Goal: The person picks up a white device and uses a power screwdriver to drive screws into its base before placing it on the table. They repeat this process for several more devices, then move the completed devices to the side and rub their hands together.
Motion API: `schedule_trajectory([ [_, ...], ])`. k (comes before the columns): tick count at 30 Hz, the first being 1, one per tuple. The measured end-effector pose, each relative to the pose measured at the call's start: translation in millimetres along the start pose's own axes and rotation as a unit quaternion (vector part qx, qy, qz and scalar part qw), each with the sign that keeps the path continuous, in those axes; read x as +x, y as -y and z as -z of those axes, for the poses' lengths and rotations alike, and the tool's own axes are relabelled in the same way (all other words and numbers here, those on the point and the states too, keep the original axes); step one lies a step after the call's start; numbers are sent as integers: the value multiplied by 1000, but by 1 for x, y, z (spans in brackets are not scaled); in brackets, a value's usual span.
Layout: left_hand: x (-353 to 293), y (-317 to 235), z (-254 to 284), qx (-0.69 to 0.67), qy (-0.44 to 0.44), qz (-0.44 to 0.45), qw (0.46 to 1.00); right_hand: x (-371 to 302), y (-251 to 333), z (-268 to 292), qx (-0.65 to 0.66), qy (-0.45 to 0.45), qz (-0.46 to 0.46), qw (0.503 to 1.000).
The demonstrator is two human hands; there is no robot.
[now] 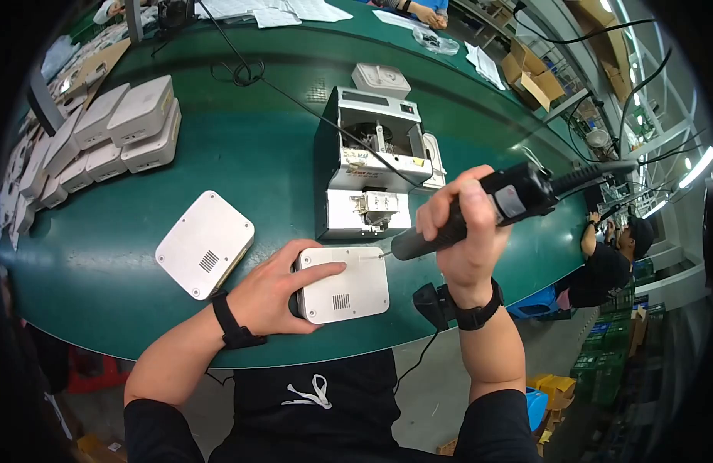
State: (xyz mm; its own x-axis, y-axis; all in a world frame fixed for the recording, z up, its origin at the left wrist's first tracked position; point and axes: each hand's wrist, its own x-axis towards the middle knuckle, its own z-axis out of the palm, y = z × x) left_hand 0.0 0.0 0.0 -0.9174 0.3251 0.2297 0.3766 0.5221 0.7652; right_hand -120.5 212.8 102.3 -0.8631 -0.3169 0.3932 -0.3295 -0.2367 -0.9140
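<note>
The left hand (273,295) has its grip around the left end of a white box (356,289) lying on the green counter (287,204), while the right hand (472,231) has its grip closed around a black electric screwdriver (419,242), bit at the box's upper right corner. Another white box (194,239) lies to the left, and a screw feeder (372,166) stands just beyond the held one.

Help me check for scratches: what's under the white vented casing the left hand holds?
Green tabletop shows around the casing; whatever lies directly beneath is covered by the casing itself.
</note>
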Motion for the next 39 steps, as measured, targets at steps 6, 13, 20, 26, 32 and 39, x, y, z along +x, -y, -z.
schedule_trajectory([
  [6, 0, -1, 1, -5, 0, -12, 1000, 20, 23, -20, 31, -51, 63, 996],
  [13, -1, -2, 2, -3, -1, -13, 1000, 33, 20, -26, -16, -39, 44, 998],
  [20, -2, -1, 3, -6, -3, -14, 1000, 5, 25, -34, 46, 22, 32, 998],
  [26, -2, 1, 1, -6, -3, -15, 1000, 3, 14, -42, 15, 25, 18, 999],
  [32, -2, 2, 1, -19, 4, -2, 1000, 1, 0, -39, 29, 13, -11, 999],
  [39, 0, 4, 2, -32, 1, 4, 999, 4, -6, -34, 67, 53, 1, 996],
])
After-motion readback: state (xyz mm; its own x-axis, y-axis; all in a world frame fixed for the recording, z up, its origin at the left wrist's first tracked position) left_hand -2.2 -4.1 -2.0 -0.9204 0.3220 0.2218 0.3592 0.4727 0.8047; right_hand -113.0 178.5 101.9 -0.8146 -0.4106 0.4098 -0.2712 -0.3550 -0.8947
